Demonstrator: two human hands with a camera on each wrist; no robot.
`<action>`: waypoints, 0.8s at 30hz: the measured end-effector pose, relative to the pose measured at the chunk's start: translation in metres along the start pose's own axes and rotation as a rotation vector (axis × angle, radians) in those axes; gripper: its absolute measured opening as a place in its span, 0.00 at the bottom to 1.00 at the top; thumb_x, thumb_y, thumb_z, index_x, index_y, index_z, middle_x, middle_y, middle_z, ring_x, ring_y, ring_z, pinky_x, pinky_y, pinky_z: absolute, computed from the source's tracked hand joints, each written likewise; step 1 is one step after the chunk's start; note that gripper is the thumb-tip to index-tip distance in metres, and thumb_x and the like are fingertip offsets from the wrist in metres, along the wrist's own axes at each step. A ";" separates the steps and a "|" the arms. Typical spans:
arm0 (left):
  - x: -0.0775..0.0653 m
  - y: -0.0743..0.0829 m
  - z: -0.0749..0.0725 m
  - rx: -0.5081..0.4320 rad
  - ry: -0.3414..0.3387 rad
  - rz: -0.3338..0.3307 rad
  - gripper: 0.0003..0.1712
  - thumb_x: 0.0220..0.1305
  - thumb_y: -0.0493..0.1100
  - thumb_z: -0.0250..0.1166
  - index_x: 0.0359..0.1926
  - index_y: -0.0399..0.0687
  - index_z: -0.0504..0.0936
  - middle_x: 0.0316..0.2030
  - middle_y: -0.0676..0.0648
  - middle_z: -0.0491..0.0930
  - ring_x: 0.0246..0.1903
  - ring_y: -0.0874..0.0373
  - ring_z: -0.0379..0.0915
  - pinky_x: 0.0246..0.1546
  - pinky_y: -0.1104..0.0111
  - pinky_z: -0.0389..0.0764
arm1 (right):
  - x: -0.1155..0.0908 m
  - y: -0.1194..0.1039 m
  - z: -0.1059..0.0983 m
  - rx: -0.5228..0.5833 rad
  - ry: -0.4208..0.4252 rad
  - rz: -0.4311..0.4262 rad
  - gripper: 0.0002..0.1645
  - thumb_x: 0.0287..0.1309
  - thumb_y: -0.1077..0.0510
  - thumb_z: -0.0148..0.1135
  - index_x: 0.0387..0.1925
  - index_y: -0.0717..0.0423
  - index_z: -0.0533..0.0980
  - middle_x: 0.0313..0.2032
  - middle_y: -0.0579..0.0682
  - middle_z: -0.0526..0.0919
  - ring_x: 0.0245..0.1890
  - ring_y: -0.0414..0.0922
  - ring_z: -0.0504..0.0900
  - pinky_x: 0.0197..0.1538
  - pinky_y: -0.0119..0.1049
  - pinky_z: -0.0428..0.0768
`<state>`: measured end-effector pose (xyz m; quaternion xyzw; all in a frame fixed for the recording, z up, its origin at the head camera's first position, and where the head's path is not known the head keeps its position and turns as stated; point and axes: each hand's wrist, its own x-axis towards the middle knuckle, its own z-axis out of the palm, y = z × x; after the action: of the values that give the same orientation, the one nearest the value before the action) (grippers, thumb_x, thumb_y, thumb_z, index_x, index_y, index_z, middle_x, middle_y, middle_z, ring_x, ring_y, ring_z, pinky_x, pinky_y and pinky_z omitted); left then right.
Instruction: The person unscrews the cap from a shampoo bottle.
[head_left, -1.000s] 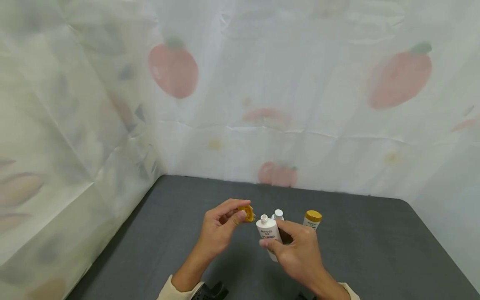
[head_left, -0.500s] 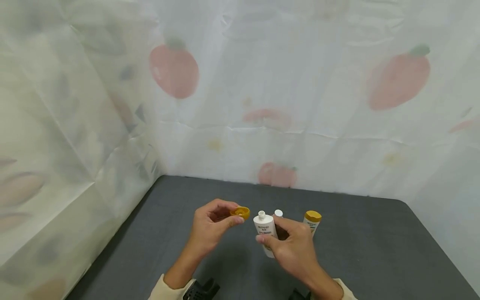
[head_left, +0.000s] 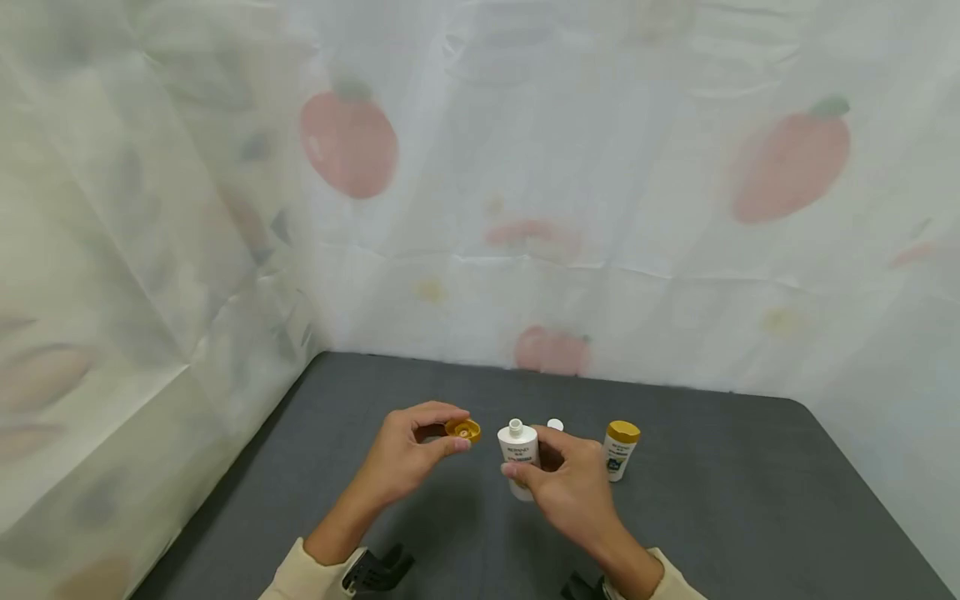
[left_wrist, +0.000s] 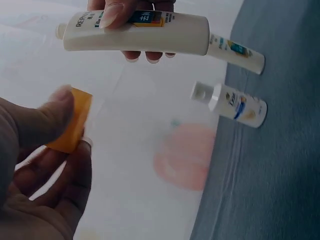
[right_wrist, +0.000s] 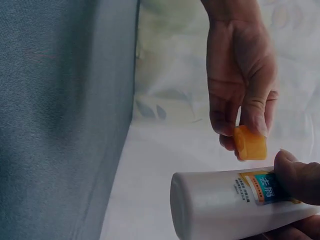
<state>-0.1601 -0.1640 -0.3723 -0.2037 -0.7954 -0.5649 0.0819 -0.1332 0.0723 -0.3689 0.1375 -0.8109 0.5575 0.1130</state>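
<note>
My left hand (head_left: 408, 452) pinches a yellow flip-top bottle cap (head_left: 463, 430) between thumb and fingers, its hollow inside showing in the head view. To the right of it, my right hand (head_left: 576, 477) grips a white shampoo bottle (head_left: 519, 447) around its body. The bottle's bare threaded neck points up, a short gap away from the cap. In the left wrist view the cap (left_wrist: 76, 122) is seen side-on, below the bottle (left_wrist: 175, 37). The right wrist view shows the bottle's base (right_wrist: 181, 205) and printed label, with thumb over the label's edge.
Behind my right hand stands a small white bottle with a white cap (head_left: 555, 424), mostly hidden; the left wrist view shows its body (left_wrist: 242, 107). Further right is a white bottle with a yellow cap (head_left: 621, 450). A fruit-print curtain (head_left: 450, 308) borders the dark table (head_left: 720, 483).
Both hands have drifted left and slightly lower, the cap and bottle with them. The cap has turned from facing the bottle to show its inside upward. More of the yellow-capped bottle is visible.
</note>
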 end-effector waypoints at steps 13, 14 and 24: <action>0.001 -0.015 -0.012 0.065 -0.031 -0.148 0.16 0.60 0.38 0.77 0.50 0.41 0.90 0.49 0.40 0.89 0.47 0.47 0.88 0.42 0.73 0.87 | 0.007 0.015 0.020 0.030 0.047 0.030 0.19 0.42 0.65 0.85 0.39 0.50 0.90 0.33 0.50 0.92 0.32 0.37 0.89 0.37 0.29 0.86; 0.001 -0.016 -0.013 0.073 -0.030 -0.155 0.17 0.60 0.38 0.77 0.50 0.41 0.90 0.49 0.40 0.89 0.48 0.47 0.88 0.42 0.74 0.87 | 0.007 0.016 0.021 0.032 0.053 0.035 0.20 0.41 0.65 0.85 0.39 0.50 0.90 0.33 0.50 0.92 0.32 0.38 0.90 0.37 0.28 0.86; 0.007 -0.031 -0.010 0.127 -0.001 -0.234 0.17 0.57 0.38 0.79 0.49 0.47 0.92 0.47 0.43 0.91 0.43 0.56 0.88 0.38 0.74 0.87 | 0.015 0.027 0.029 0.059 0.062 0.045 0.22 0.44 0.62 0.85 0.44 0.53 0.89 0.38 0.54 0.92 0.37 0.44 0.92 0.41 0.31 0.89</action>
<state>-0.1805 -0.1802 -0.3927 -0.1042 -0.8479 -0.5191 0.0277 -0.1572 0.0531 -0.3977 0.1050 -0.7931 0.5876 0.1212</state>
